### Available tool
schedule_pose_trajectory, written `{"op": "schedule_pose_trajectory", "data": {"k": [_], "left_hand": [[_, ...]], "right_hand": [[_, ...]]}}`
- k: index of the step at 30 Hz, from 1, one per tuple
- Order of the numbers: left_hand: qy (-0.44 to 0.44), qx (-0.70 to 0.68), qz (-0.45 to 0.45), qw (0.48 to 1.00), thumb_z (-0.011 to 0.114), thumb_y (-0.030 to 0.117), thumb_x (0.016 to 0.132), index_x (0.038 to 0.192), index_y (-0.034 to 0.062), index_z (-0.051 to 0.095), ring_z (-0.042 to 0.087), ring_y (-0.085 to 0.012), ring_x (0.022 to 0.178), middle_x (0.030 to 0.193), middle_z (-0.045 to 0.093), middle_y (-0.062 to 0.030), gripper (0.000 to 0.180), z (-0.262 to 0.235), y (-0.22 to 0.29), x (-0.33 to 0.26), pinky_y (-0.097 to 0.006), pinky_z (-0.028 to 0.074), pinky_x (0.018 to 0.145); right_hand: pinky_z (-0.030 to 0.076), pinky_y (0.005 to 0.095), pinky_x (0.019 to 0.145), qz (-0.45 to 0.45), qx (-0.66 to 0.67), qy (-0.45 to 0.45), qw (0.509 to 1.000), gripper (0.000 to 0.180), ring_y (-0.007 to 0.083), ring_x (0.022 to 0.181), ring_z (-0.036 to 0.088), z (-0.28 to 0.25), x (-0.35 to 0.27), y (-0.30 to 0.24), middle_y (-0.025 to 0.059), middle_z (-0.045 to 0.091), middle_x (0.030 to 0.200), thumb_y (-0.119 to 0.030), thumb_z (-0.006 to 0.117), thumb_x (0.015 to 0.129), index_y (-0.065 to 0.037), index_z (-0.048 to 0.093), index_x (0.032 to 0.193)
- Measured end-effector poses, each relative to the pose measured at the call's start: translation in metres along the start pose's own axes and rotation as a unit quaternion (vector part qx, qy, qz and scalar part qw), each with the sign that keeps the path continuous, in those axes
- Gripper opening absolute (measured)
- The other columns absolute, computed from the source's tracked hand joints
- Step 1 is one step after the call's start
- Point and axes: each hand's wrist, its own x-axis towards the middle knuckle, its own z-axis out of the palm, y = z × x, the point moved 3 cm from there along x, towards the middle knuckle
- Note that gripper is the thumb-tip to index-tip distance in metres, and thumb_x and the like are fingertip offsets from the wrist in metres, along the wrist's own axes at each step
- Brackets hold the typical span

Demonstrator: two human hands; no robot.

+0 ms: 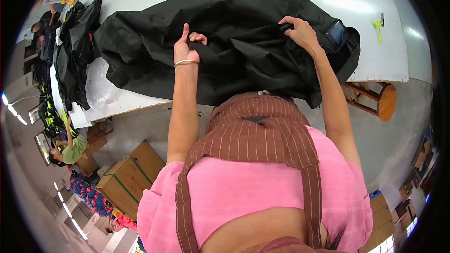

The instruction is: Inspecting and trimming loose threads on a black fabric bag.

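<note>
A large black garment (243, 65) lies bunched across the white table in front of me. My left hand (188, 46) is closed on a fold of it near the middle, thumb pointing up. Farther right, my right hand (301, 33) rests over the cloth with its fingers closed round a small dark thing (286, 27), too hidden to name. Just right of that hand, a dark, shiny rectangular piece (335, 33) sits by the garment's rolled right edge. Folds hide the left fingertips in part.
More black garments (75, 51) and clear plastic (97, 84) are at the table's left end. Yellow-green strips (378, 30) lie on the white table (384, 61) at right. A wooden stool (386, 102) stands below. Cardboard boxes (126, 178) and a person in green (75, 149) are at left.
</note>
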Motion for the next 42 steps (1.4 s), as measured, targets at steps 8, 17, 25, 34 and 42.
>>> {"op": "schedule_pose_trajectory", "data": {"k": [8, 17, 25, 34, 42], "left_hand": [[0.009, 0.045, 0.031, 0.998, 0.048, 0.009, 0.095, 0.109, 0.0052, 0.058, 0.038, -0.0151, 0.058, 0.066, 0.037, -0.0031, 0.017, 0.020, -0.005, -0.006, -0.029, 0.039, 0.060], [-0.188, 0.629, -0.102, 0.748, 0.053, 0.033, 0.096, 0.125, -0.0018, 0.055, 0.062, -0.0182, 0.095, 0.109, 0.064, -0.0141, 0.045, -0.083, 0.063, -0.097, -0.030, 0.050, 0.086], [-0.036, 0.351, -0.040, 0.935, 0.056, 0.049, 0.092, 0.113, 0.0045, 0.056, 0.059, -0.0250, 0.100, 0.106, 0.063, -0.0103, 0.049, -0.118, 0.075, -0.031, -0.044, 0.053, 0.081], [-0.076, 0.390, 0.174, 0.901, 0.062, 0.022, 0.088, 0.092, 0.0104, 0.064, 0.061, -0.0186, 0.073, 0.083, 0.062, -0.0019, 0.013, 0.165, 0.120, 0.064, -0.036, 0.051, 0.064], [-0.368, 0.720, 0.445, 0.385, 0.058, 0.021, 0.091, 0.115, 0.0030, 0.062, 0.061, -0.0211, 0.100, 0.110, 0.066, -0.0111, 0.030, 0.188, 0.083, 0.031, -0.030, 0.047, 0.086]], "right_hand": [[0.048, 0.0365, 0.076, 0.037, -0.030, 0.002, 0.999, 0.032, 0.0279, 0.084, 0.064, -0.008, -0.005, -0.002, 0.0090, 0.066, 0.087, -0.014, 0.061, 0.073, -0.020, 0.065, 0.105], [0.039, 0.0293, 0.099, -0.087, 0.273, -0.138, 0.948, 0.042, 0.0182, 0.108, 0.057, -0.080, -0.128, -0.009, 0.0099, 0.064, 0.113, -0.007, 0.054, 0.066, 0.003, 0.064, 0.106], [0.049, 0.0230, 0.077, 0.267, 0.431, -0.304, 0.806, 0.050, 0.0095, 0.085, 0.060, 0.008, -0.163, 0.064, 0.0028, 0.063, 0.101, -0.009, 0.063, 0.082, 0.001, 0.052, 0.130], [0.046, 0.0291, 0.092, 0.030, 0.414, -0.069, 0.907, 0.066, 0.0118, 0.098, 0.058, -0.052, 0.036, 0.032, 0.0017, 0.062, 0.110, -0.025, 0.070, 0.080, -0.008, 0.045, 0.139], [0.042, 0.0311, 0.100, -0.103, 0.505, 0.062, 0.855, 0.046, 0.0183, 0.116, 0.055, -0.114, 0.071, 0.007, 0.0095, 0.059, 0.125, -0.020, 0.058, 0.091, -0.003, 0.050, 0.133]]}}
